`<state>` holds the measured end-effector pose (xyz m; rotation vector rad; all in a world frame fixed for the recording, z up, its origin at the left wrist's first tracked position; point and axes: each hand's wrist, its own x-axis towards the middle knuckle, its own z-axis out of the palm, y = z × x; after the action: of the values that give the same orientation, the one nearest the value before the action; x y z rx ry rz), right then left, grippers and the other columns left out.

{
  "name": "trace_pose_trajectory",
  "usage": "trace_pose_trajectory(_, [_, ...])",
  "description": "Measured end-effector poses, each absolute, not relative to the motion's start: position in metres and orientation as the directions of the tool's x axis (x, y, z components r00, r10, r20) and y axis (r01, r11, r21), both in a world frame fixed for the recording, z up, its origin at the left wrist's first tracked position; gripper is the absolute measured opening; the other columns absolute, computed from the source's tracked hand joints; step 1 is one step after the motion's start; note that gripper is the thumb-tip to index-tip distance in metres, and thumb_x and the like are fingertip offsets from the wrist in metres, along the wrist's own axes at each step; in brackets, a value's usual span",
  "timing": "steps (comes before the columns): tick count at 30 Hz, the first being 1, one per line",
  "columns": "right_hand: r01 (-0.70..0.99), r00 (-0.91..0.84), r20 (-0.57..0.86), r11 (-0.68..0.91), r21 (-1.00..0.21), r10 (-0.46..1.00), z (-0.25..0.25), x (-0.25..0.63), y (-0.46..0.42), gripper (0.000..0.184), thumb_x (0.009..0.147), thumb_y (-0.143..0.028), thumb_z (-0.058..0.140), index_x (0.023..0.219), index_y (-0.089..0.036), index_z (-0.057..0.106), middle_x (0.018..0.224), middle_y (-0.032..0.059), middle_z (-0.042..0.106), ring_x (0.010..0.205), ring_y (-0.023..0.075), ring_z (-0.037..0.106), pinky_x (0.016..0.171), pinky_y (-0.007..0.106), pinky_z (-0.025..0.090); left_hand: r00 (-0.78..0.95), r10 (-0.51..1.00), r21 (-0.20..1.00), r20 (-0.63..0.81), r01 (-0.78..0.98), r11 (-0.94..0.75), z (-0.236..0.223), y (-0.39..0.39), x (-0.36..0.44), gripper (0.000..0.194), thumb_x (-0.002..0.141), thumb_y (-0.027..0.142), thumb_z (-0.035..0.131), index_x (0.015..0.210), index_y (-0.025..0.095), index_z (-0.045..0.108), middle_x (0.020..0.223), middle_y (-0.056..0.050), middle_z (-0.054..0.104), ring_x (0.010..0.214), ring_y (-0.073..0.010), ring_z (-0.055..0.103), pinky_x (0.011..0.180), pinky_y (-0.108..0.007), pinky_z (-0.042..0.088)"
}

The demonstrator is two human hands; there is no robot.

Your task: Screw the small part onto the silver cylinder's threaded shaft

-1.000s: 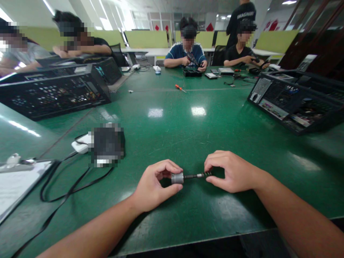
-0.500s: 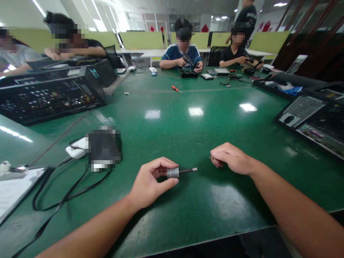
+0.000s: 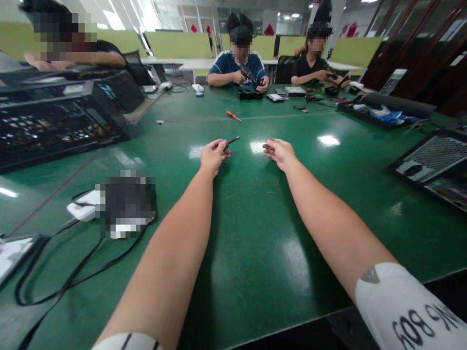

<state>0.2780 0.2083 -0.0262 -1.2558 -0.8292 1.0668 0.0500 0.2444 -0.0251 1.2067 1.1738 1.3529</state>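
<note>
My left hand [image 3: 212, 156] is stretched forward over the green table [image 3: 251, 233], its fingers closed on a metal cylinder with a thin shaft. Only the dark thin shaft [image 3: 234, 140] shows, pointing right and slightly away from me; the grip covers the cylinder. Across a gap to the right is my right hand [image 3: 280, 153], its fingers curled and the tips drawn together. Whatever may be between those fingertips is too small to make out. Beyond both hands lies an orange-handled screwdriver [image 3: 231, 114], touched by neither.
On the left stand a black computer case [image 3: 58, 124] and a blurred dark object [image 3: 127, 201] with a black strap. Another open case [image 3: 430, 160] is at the right edge. Across the table, a person in blue [image 3: 239, 68] holds a power drill. Another person [image 3: 317, 63] sits beside them.
Both my hands have moved forward, away from me, and the gap between them has narrowed slightly. The cylinder and shaft stayed in my left hand. The view has shifted a little.
</note>
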Motion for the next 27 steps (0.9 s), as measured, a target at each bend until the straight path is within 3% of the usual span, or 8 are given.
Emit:
trace_pose_trajectory(6, [-0.247, 0.197, -0.067, -0.017, -0.969, 0.978, -0.023, 0.239, 0.225, 0.013, 0.092, -0.007, 0.065, 0.096, -0.019, 0.064, 0.089, 0.0003, 0.074, 0.078, 0.0098, 0.072, 0.075, 0.024, 0.059, 0.017, 0.991, 0.991, 0.129, -0.029, -0.129, -0.032, 0.241, 0.050, 0.022, 0.094, 0.021, 0.071, 0.113, 0.012, 0.069, 0.092, -0.007, 0.075, 0.064, -0.0104, 0.069, 0.061, -0.023, 0.054])
trace_pose_trajectory(10, [-0.267, 0.150, -0.071, -0.029, -0.963, 0.986, -0.024, 0.224, 0.227, 0.019, 0.087, -0.002, 0.066, 0.096, -0.018, 0.065, 0.087, 0.0000, 0.074, 0.076, 0.0104, 0.072, 0.079, 0.028, 0.061, 0.039, 0.989, 0.989, 0.144, -0.021, -0.144, -0.033, 0.240, 0.052, 0.024, 0.094, 0.017, 0.069, 0.117, 0.011, 0.069, 0.096, -0.008, 0.077, 0.066, -0.0110, 0.070, 0.064, -0.023, 0.055])
trace_pose_trajectory(18, [-0.293, 0.265, -0.071, 0.010, -0.956, 0.962, -0.025, 0.226, 0.236, 0.012, 0.096, -0.011, 0.061, 0.104, -0.021, 0.061, 0.092, -0.0005, 0.072, 0.082, 0.0082, 0.071, 0.082, 0.024, 0.057, 0.054, 0.983, 0.984, 0.177, -0.024, -0.176, -0.038, 0.245, 0.051, 0.027, 0.093, 0.022, 0.071, 0.119, 0.012, 0.068, 0.096, -0.008, 0.076, 0.071, -0.0123, 0.073, 0.066, -0.023, 0.057])
trace_pose_trajectory(27, [-0.198, 0.130, -0.093, -0.066, -0.978, 0.987, -0.025, 0.202, 0.227, 0.014, 0.089, -0.018, 0.073, 0.100, -0.020, 0.065, 0.093, 0.0010, 0.072, 0.082, 0.0128, 0.071, 0.080, 0.029, 0.055, 0.114, 0.971, 0.976, 0.209, -0.085, -0.200, -0.039, 0.242, 0.052, 0.036, 0.080, 0.022, 0.080, 0.114, 0.014, 0.071, 0.097, -0.006, 0.077, 0.078, -0.0158, 0.073, 0.078, -0.031, 0.062])
